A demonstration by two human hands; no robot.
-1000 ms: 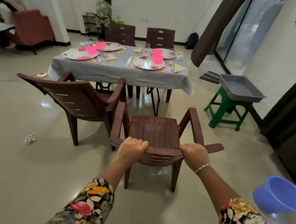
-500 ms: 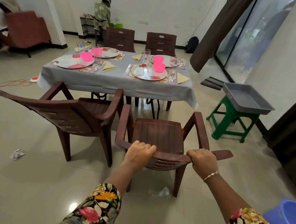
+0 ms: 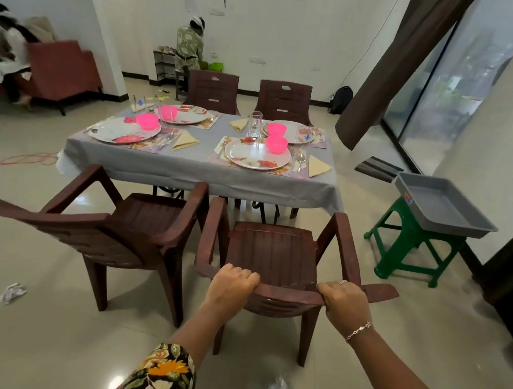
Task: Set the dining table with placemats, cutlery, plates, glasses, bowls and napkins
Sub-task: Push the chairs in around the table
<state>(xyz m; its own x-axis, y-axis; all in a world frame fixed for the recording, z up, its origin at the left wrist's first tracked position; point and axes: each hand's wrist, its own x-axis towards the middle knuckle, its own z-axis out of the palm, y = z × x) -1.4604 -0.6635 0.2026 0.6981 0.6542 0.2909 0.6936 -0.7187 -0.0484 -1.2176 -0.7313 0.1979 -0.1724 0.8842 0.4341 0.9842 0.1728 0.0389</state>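
Pale glossy floor [image 3: 49, 332] all round. Nearest, the left hand [image 3: 232, 285] and right hand [image 3: 345, 300] each grip the top rail of a brown slatted plastic armchair [image 3: 273, 254], fingers curled over it, both arms stretched forward, equally near. Straight ahead of the hands the grey-clothed dining table [image 3: 191, 170] lies crosswise, laid with a floral round plate [image 3: 251, 160] and pink plastic bowl [image 3: 276, 144]; the armchair probably wants pushing forward
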